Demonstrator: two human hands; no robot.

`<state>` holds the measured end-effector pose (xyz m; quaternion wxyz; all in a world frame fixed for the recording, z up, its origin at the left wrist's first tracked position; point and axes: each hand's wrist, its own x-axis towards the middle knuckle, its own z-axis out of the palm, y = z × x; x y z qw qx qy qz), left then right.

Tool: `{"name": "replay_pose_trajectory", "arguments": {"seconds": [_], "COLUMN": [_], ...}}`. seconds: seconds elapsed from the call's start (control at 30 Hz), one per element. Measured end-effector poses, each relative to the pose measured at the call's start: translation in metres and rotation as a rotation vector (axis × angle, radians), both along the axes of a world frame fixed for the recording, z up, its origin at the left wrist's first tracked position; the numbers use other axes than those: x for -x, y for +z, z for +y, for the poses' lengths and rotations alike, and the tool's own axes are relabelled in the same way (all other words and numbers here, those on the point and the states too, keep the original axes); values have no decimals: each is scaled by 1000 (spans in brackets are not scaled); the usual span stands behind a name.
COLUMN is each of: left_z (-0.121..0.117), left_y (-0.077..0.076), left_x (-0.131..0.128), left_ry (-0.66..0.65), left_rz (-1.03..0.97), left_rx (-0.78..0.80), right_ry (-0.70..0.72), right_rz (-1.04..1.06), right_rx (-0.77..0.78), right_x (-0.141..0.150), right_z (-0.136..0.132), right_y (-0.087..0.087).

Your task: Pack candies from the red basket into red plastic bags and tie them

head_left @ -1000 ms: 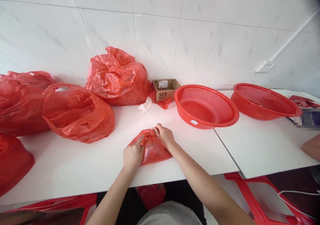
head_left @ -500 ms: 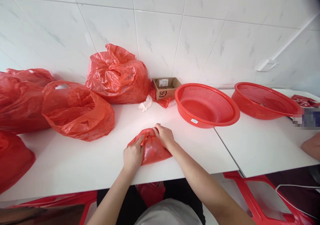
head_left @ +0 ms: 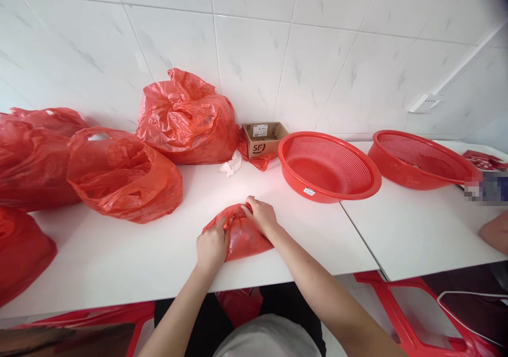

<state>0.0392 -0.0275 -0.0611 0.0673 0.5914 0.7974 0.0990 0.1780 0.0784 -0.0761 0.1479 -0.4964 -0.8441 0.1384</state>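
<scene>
On the white table [head_left: 166, 261] in front of me lies a small red plastic bag [head_left: 246, 240], filled and rather flat. My left hand [head_left: 213, 243] is closed on its left side, thumb up against the gathered plastic. Gripping the upper right part of the bag is my right hand [head_left: 261, 215], its fingers curled round the film. What the bag contains is hidden by the plastic.
An open red bag [head_left: 127, 187], a big full one [head_left: 186, 124] and other red bags stand to the left. Behind are a small cardboard box [head_left: 264, 148] and crumpled tissue [head_left: 230, 164]. Two red colanders [head_left: 329, 190], [head_left: 420, 174] stand right, near another person's arm [head_left: 494, 232].
Both hands stay on the small red bag in nearly the same place. The left thumb and the gathered plastic beside it have shifted slightly.
</scene>
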Motion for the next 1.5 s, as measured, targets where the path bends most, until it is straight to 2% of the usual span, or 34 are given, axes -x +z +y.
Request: {"name": "replay_pose_trajectory", "arguments": {"seconds": [0.5, 0.8, 1.03, 1.17, 1.27, 1.33, 1.43, 1.5], "left_z": [0, 1, -1, -12, -22, -25, -18, -10], "left_y": [-2, -6, -7, 8, 27, 40, 55, 63], "left_x": [1, 1, 3, 8, 12, 14, 16, 15], "left_ry": [-7, 6, 52, 36, -45, -116, -149, -126], "left_rz": [-16, -91, -310, -568, -714, -892, -1319, -1455], "left_rx": [-8, -61, -157, -259, -347, -382, -361, -302], "right_ry": [16, 15, -10, -78, -84, -50, 127, 276], "right_rz": [49, 123, 300, 496, 634, 700, 822, 864], "right_rx": [-11, 8, 65, 131, 176, 193, 237, 277], "right_x": [0, 0, -1, -9, -13, -14, -12, -11], "right_z": [0, 1, -1, 10, 17, 14, 0, -10], "right_y": [-5, -5, -5, -1, 15, 35, 76, 102]}}
